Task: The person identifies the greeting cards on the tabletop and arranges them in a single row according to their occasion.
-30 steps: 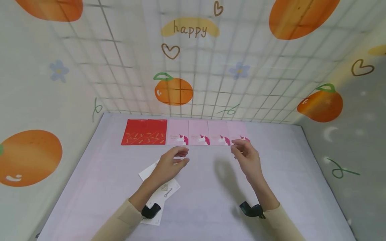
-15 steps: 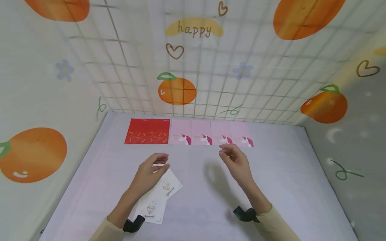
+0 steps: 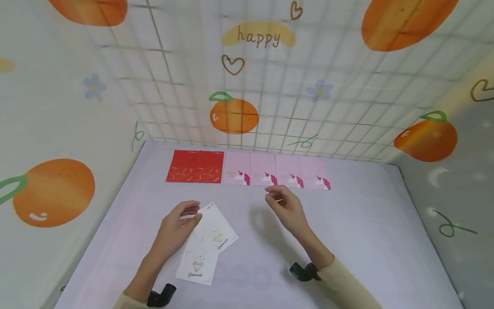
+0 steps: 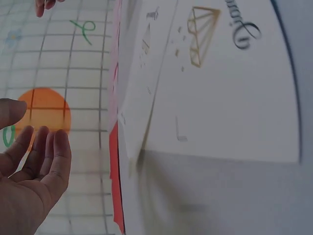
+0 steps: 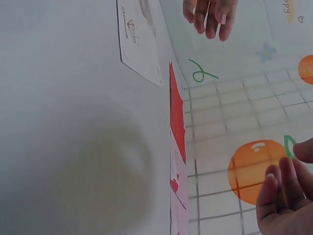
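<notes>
My left hand (image 3: 175, 229) hovers beside two overlapping white cards, its fingers loosely bent and holding nothing. One white card (image 3: 197, 264) lies nearer me; the other white card (image 3: 221, 234) is turned at an angle over its far end. Both carry a gold diamond drawing and the word "Diamonds". Raised over the table, just in front of the pink unicorn cards (image 3: 262, 165), is my right hand (image 3: 287, 210), its fingers relaxed with nothing between them. In the left wrist view, the left hand's fingers (image 4: 54, 156) and thumb are apart.
Two red cards (image 3: 194, 167) with gold marks lie left of the several pink ones, all in one row along the back of the table (image 3: 370, 223). Behind rises a wall sheet (image 3: 270, 86) printed with oranges and grid lines. Similar sheets flank both sides.
My left hand has drawn back to the left, uncovering the white cards. My right hand has moved left, off the rightmost pink card. The head view has shifted slightly; the cards look unmoved.
</notes>
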Motion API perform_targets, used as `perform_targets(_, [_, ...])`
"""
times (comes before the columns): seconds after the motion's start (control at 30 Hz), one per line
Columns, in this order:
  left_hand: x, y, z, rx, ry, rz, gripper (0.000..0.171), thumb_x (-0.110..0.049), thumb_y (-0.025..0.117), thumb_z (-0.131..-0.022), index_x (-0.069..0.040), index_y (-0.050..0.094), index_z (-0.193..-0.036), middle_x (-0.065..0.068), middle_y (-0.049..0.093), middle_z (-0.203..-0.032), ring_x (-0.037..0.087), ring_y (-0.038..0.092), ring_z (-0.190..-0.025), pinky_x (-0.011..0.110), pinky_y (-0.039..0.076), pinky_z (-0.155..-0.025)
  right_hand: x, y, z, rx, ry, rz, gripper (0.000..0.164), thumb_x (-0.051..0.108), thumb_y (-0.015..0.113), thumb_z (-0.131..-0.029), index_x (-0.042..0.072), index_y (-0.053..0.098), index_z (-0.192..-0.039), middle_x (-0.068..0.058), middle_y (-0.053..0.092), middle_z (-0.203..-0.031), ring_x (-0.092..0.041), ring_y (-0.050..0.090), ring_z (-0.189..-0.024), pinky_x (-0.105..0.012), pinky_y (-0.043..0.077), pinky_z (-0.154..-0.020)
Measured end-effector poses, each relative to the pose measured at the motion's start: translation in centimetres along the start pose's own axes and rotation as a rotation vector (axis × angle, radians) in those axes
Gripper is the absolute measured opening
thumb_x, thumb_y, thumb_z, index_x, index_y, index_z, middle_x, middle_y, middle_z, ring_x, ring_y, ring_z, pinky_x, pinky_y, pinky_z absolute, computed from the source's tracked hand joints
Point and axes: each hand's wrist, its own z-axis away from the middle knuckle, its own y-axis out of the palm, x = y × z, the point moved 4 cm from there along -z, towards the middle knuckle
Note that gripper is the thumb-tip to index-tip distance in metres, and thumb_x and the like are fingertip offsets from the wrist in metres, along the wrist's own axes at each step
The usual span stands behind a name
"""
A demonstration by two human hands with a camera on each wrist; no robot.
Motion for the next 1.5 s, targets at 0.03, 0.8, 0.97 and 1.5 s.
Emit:
perform_targets(0.03, [0.2, -0.2, 0.0, -0.004, -0.008, -0.004, 0.040, -0.016, 0.071, -0.094, -0.011, 0.058, -0.132, 0.002, 0.063, -0.124, 0.016, 0.062, -0.111, 0.030, 0.055, -0.087, 0.1, 0.3, -0.1, 0.006, -0.003, 0.003, 0.021, 0.000, 0.065, -0.095, 0.001, 0.065, -0.116, -0.015, 0.066, -0.098, -0.030, 0.062, -0.091, -0.025, 0.053, -0.075])
perform_targets(0.8, [4.3, -0.6, -0.2, 0.015, -0.207, -0.166, 0.050, -0.021, 0.072, -0.092, -0.005, 0.054, -0.136, 0.018, 0.061, -0.125, 0.033, 0.063, -0.109, 0.048, 0.056, -0.085, -5.3, 8.7, -3.0, 0.334, 0.060, 0.079, 0.035, 0.016, 0.072, -0.092, 0.006, 0.063, -0.124, -0.007, 0.065, -0.108, -0.018, 0.061, -0.092, -0.028, 0.056, -0.075])
perform_targets(0.97, [5.0, -0.3, -0.3, 0.060, -0.256, -0.226, 0.057, -0.022, 0.074, -0.090, -0.004, 0.052, -0.139, 0.019, 0.058, -0.125, 0.033, 0.060, -0.107, 0.046, 0.056, -0.083, -5.7, 10.6, -3.6, 0.438, 0.076, 0.090, 0.040, 0.016, 0.074, -0.090, 0.007, 0.062, -0.127, -0.013, 0.063, -0.117, -0.022, 0.060, -0.098, -0.029, 0.055, -0.080])
perform_targets(1.5, [5.6, 0.2, -0.3, 0.132, -0.291, -0.321, 0.066, -0.020, 0.084, -0.080, -0.005, 0.054, -0.137, 0.018, 0.050, -0.118, 0.031, 0.055, -0.102, 0.039, 0.058, -0.075, -6.8, 14.6, -5.2, 0.624, 0.059, 0.436, 0.063, 0.025, 0.084, -0.080, 0.027, 0.061, -0.138, 0.004, 0.056, -0.106, -0.010, 0.049, -0.096, -0.023, 0.048, -0.073])
